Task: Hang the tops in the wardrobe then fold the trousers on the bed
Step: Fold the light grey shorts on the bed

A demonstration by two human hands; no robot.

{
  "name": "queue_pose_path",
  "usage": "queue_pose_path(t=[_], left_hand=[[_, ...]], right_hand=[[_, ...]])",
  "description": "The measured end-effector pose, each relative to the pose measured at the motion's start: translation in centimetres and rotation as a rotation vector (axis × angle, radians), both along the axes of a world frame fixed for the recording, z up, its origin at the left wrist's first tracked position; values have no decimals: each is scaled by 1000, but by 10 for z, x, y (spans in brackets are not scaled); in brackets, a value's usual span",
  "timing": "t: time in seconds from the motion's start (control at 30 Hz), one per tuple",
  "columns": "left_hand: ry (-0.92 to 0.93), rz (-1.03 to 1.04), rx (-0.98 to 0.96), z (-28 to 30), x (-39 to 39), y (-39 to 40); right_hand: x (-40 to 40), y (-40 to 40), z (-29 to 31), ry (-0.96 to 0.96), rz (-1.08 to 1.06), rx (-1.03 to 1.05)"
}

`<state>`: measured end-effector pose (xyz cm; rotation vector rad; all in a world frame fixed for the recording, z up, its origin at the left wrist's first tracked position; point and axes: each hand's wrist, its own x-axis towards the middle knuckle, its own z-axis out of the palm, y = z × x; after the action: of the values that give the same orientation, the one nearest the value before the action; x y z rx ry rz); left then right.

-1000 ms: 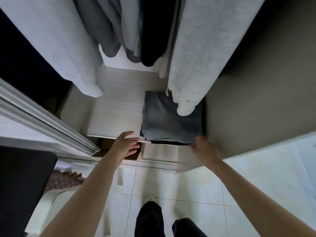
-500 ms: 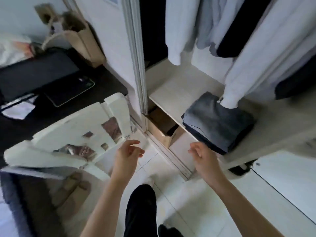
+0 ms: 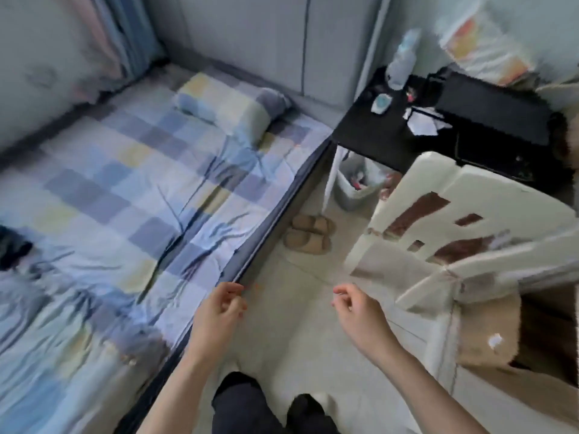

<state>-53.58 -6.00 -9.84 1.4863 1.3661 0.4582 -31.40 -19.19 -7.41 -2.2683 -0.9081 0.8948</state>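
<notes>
While both the left hand [image 3: 221, 311] and right hand [image 3: 357, 308] hang loosely curled and empty beside the bed [image 3: 131, 189], a dark garment [image 3: 12, 249], probably trousers, lies at its far-left edge, likely soft, light, best lifted by the waistband.

I stand on pale floor tiles [image 3: 300, 311] beside my bed [image 3: 131, 189], its checked sheet rumpled and a pillow [image 3: 232, 101] at its head. Beyond the bed's corner stands a black table [image 3: 391, 133], a bin [image 3: 357, 183] beneath it, slippers [image 3: 308, 233] nearby, a white chair [image 3: 454, 233] alongside.
</notes>
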Motion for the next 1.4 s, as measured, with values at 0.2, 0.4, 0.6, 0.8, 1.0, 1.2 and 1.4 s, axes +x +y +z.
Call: queue_pose_path(t=[0.2,0.4,0.6,0.8,1.0,1.2,1.4], left_hand=[[85,488,-9,-17,-186,26],[250,682,-60,-42,-332,52],[332,768,-176,-60,-413,99],[378,783,-300,-109,-463,169],[410,771,-404,-202,-503,237],[493,653,-423,-300,-537,300],[564,559,-234,-378,-561,391]], right_hand=[[-163,149,-11,-2,498,43],[-338,268,-39,4,868,-71],[-436,339,-65,-20,999,-134],[-495,422,-118,68,1087,-219],[-543,520,-210,114,1095,-289],[-590,602,-304,256,1013,-340],[-669,696,-385,367,912,-291]])
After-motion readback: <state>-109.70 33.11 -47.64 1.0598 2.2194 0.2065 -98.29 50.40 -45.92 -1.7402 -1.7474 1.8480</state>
